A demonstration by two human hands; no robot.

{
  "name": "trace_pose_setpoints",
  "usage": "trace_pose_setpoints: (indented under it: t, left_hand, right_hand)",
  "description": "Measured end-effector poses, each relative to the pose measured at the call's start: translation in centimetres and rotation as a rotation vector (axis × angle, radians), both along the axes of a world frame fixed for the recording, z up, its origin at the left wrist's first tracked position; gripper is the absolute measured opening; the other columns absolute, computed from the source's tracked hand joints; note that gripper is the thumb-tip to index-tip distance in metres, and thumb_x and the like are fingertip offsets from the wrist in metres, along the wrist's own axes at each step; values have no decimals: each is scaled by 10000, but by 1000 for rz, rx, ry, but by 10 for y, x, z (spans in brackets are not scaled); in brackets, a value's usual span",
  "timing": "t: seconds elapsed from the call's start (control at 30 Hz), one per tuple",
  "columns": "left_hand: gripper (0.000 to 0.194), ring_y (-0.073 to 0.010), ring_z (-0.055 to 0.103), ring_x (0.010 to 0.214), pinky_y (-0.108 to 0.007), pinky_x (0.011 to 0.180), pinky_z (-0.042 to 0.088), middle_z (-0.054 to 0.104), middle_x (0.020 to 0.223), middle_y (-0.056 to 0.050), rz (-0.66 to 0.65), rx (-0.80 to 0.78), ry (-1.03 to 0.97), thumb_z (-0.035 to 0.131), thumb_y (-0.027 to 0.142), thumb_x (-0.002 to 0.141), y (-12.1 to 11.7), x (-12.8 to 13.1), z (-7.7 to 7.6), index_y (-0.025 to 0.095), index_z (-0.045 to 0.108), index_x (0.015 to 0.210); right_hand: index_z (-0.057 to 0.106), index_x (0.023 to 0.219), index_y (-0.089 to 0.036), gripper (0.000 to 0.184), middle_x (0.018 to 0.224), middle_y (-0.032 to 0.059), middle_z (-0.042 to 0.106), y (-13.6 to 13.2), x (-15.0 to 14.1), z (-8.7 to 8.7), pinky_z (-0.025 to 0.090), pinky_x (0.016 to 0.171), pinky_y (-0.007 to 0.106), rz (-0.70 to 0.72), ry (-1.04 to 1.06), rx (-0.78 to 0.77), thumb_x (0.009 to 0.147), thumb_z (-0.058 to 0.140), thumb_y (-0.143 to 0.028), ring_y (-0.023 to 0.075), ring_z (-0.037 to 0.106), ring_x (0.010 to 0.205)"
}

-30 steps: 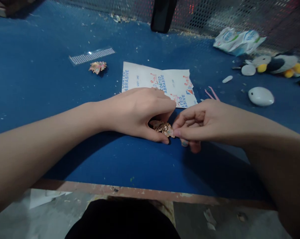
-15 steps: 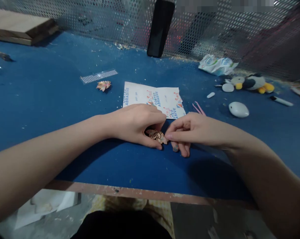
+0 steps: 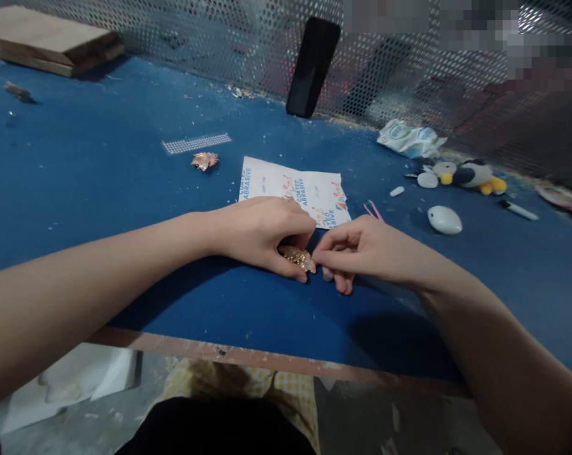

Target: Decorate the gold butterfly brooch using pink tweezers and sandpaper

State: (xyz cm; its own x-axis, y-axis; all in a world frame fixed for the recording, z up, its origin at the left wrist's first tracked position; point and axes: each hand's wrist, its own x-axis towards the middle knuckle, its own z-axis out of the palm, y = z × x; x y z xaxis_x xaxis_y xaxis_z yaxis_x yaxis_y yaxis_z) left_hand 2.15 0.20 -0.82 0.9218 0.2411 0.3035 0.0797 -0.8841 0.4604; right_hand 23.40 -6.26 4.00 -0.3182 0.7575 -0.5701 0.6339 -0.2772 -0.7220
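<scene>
My left hand (image 3: 261,230) curls its thumb and fingers around a shiny gold leaf-shaped ornament (image 3: 298,258), held low over the blue tabletop. At the ornament's right tip, my right hand (image 3: 368,249) has thumb and forefinger pinched together; whatever lies between them is too small to make out. Its other fingers bend beneath. Behind both hands lies a creased white sheet of abrasive paper (image 3: 271,180) with blue lettering, partly covered by my left hand. A second gold leaf-like piece (image 3: 204,160) rests farther back, beside a clear strip of tiny gems (image 3: 196,144).
Pink tweezers (image 3: 373,212) lie just beyond my right hand. To the right are a white rounded case (image 3: 445,219), a plush toy (image 3: 470,174), a pen (image 3: 517,210) and a crumpled packet (image 3: 411,139). A phone (image 3: 313,68) leans against the perforated metal screen; wooden boards (image 3: 43,38) sit back left.
The camera view has shifted slightly. Both hands keep nearly the same hold around the gold ornament, with only a slight movement of the right fingers.
</scene>
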Motion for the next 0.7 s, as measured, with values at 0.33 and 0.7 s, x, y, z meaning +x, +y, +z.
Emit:
trace_pose_setpoints:
  t: [0.33,0.7]
  left_hand:
    - [301,-156,557,712,-270,655,368,635,758,-10,-17,23,-18,810,418,833,-1,-1,0,168,641,833]
    - [303,-160,568,714,-268,641,353,650,770,-23,-4,19,2,810,417,830,0,0,1,170,635,822]
  right_hand:
    - [729,826,-168,77,632,-7,717,-1,0,-3,582,538,204,44,-74,55,817,719,-244,128,707,541]
    - [742,832,-169,97,612,-2,716,-5,-5,0,552,534,193,123,-177,161,815,649,-195,129,715,540]
